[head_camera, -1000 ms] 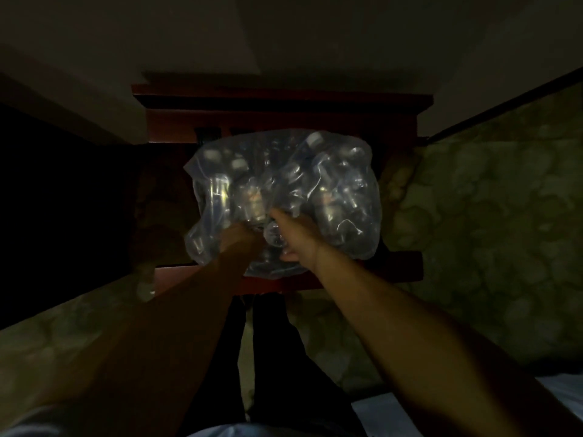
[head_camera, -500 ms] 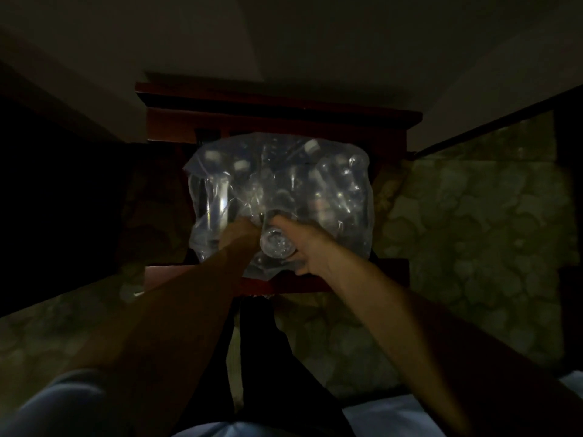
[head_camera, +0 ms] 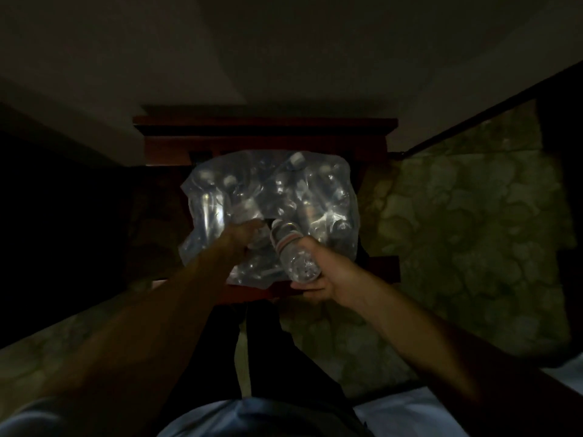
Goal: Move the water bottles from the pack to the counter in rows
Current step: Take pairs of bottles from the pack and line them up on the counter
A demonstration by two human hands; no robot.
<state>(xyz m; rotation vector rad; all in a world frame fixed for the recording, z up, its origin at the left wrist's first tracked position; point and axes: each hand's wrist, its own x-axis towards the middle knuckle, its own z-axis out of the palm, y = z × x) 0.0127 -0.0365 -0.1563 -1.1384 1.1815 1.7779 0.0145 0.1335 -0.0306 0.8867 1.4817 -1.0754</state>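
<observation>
A clear plastic pack (head_camera: 318, 197) holding several water bottles sits on a dark red wooden stand (head_camera: 265, 137) in dim light. My right hand (head_camera: 328, 275) grips the base of one water bottle (head_camera: 291, 255), which lies nearly horizontal with its neck still at the torn front of the pack. My left hand (head_camera: 243, 238) holds the wrap at the opening, left of that bottle. White caps show through the wrap at the back.
Patterned greenish floor (head_camera: 467, 222) spreads to the right and lower left. A pale wall (head_camera: 284, 58) rises behind the stand. My dark trousers (head_camera: 265, 348) are below the stand's front edge. The far left is too dark to read.
My right hand has drawn one bottle backward out of the pack's front opening, toward me and slightly right. My left hand stays on the wrap.
</observation>
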